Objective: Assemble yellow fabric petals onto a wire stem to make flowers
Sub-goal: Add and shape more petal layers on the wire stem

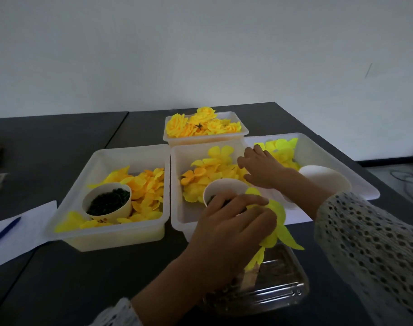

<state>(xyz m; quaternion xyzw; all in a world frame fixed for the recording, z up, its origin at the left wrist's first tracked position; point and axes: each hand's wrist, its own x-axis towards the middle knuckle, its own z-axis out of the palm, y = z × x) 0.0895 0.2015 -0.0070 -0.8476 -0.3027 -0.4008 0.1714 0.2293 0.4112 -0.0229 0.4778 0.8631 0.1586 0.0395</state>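
The left hand (233,231) curls round a partly built flower (275,231), its yellow petals fanning out past the fingers on the right; the wire stem is hidden in the grip; the right hand (263,169), fingers loosely spread and holding nothing I can make out, reaches ahead over the loose petals (208,175) in the middle tray (177,184), just beyond the left hand; judging by this, a fresh petal is being fetched; next it must be pinched singly and threaded onto the stem.
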